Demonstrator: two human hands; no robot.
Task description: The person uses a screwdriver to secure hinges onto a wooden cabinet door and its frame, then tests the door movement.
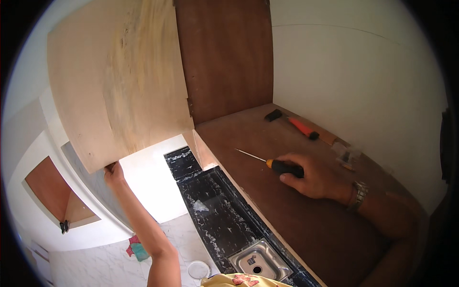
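My left hand [114,173] is closed on the lower edge of a pale plywood cabinet door [119,91], its fingers partly hidden behind the panel. The door is swung open, with a hinge [190,107] along its right edge. In my right hand [313,178] is a screwdriver [282,167] with a black and orange handle, its thin shaft pointing left over the brown cabinet floor [258,201]. Beyond that hand lies a red-handled tool with a black head [302,128], which looks like a hammer. Close by it sits a small clear plastic bag [345,154] of hardware.
Below the cabinet, a black marbled countertop [220,215] holds a steel sink [262,260]. A brown side panel [227,62] and a white wall [354,71] enclose the cabinet. Crumpled cloths [138,249] and a round white lid-like thing [199,270] are on the pale floor.
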